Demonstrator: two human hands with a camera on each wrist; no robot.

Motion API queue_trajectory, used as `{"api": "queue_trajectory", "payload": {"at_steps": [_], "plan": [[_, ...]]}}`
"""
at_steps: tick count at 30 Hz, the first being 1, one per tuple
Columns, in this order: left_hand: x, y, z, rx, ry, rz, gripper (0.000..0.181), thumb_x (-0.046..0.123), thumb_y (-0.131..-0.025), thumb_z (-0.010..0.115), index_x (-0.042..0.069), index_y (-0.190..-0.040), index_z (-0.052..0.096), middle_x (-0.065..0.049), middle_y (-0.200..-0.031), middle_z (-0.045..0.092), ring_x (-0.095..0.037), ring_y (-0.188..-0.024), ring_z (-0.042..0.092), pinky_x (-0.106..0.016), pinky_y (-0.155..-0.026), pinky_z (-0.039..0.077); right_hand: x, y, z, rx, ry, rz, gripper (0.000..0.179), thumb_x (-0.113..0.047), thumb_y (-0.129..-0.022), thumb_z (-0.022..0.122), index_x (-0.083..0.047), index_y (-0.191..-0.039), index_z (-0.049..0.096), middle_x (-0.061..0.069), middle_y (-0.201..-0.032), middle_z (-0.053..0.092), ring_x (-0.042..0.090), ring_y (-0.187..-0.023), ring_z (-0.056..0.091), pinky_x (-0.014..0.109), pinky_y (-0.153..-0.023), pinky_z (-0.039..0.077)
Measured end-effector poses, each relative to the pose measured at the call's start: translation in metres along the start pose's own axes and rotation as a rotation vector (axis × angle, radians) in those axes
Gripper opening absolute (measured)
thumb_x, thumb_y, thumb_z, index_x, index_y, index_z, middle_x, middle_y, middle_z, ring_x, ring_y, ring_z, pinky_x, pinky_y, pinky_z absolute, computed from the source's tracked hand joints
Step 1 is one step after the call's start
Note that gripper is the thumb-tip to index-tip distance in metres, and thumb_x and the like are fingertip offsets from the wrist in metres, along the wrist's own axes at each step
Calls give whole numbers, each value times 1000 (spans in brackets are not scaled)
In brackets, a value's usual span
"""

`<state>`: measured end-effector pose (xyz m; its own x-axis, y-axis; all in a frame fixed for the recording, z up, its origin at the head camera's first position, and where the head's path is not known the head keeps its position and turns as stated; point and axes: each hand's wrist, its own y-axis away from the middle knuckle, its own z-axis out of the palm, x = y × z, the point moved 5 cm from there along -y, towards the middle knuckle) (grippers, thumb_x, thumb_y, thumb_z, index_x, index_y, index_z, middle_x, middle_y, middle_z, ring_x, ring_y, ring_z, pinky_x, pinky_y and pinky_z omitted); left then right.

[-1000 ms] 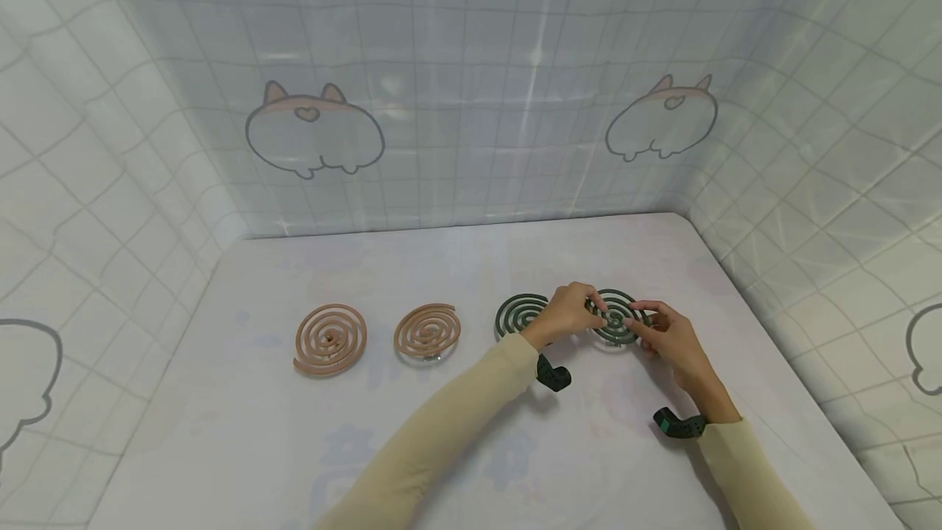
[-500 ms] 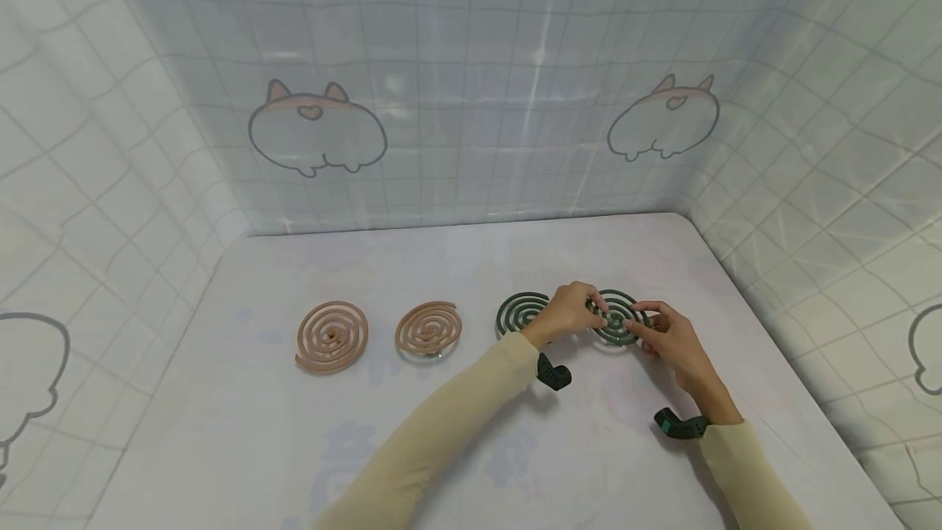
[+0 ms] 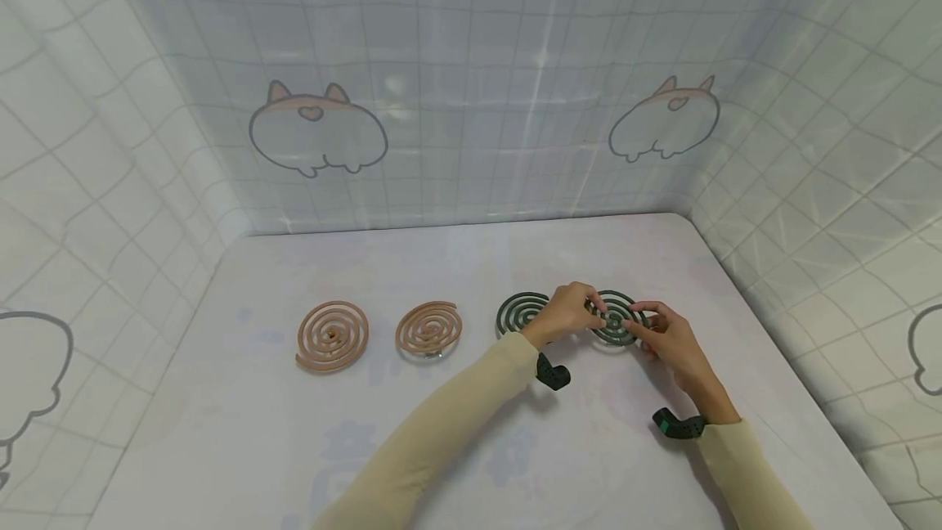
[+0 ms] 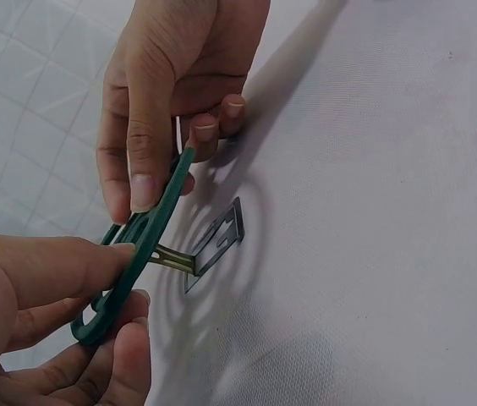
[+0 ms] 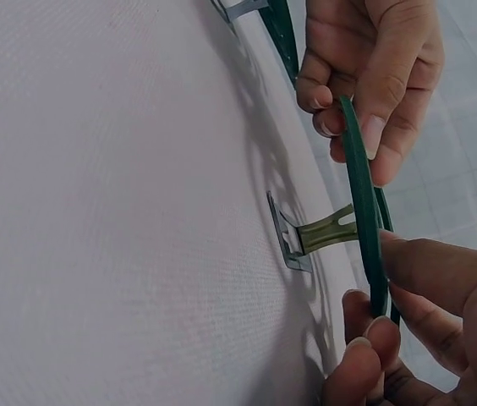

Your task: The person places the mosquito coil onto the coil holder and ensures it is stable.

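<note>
A green mosquito coil [image 3: 613, 338] sits at the right of the row, raised on a small metal stand [image 4: 213, 245]. My left hand [image 3: 565, 314] pinches the coil's left side between thumb and fingers. On its right side, my right hand [image 3: 675, 342] pinches the rim the same way. The right wrist view shows the coil [image 5: 364, 211] edge-on, with the stand's upright bracket [image 5: 327, 231] meeting it and the stand's flat base on the table. A second green coil [image 3: 511, 313] lies just left, partly hidden behind my left hand and wrist.
Two brown mosquito coils stand farther left, one at the far left [image 3: 309, 360] and one nearer the middle [image 3: 447, 337] with a metal stand showing beneath. The white table [image 3: 243, 432] is bounded by tile-patterned walls [image 3: 471, 145] at the back and sides.
The view has shifted very slightly. Both hands stay on the same green coil, with little visible movement.
</note>
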<state>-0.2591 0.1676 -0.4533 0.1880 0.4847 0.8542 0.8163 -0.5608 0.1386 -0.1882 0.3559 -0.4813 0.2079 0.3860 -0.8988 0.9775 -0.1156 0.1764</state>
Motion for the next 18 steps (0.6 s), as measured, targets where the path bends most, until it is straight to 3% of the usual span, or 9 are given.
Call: {"api": "queue_trajectory", "payload": {"at_steps": [9,18], "plan": [[0,-3,4,-17,-43,-33,14,12,-88,84,13,-98,75,-4,-115,71,-10,-68,50,-25,-70,44,2,-2,-1,-10,17,12,48,-27,-99,73,-4,-137,55,7,-83,53,13,-59,48,27,-51,47],[0,-6,5,-19,-107,-30,18,14,-87,85,16,-100,73,4,-82,61,-11,-68,48,-25,-72,44,-2,-4,3,25,45,48,50,-33,-98,74,-6,-135,55,9,-84,53,12,-56,48,27,-49,45]]}}
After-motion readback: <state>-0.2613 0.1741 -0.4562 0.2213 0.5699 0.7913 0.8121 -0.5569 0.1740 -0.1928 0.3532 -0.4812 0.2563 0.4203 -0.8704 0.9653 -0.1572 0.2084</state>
